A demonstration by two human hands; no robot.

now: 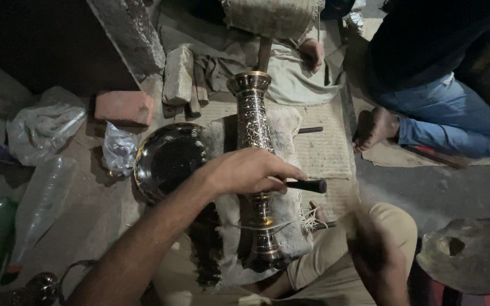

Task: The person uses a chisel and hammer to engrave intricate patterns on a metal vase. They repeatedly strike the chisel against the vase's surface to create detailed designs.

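Lying on sackcloth [290, 226], the engraved vase [254, 122] — left hand [245, 170] grip clamped on a dark-handled tool [307, 185].

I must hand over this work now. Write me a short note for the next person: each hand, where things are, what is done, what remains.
Left hand: rests on the engraved brass vase, gripping a dark-handled tool.
Right hand: raised over the right knee, blurred; grip unclear.
The vase lies on a cloth pad; a round brass plate lies beside it.
Done: the vase body shows engraving.
Left: cannot tell from this view.

Dim, dusty floor [100, 212]; loose bricks [125, 106].
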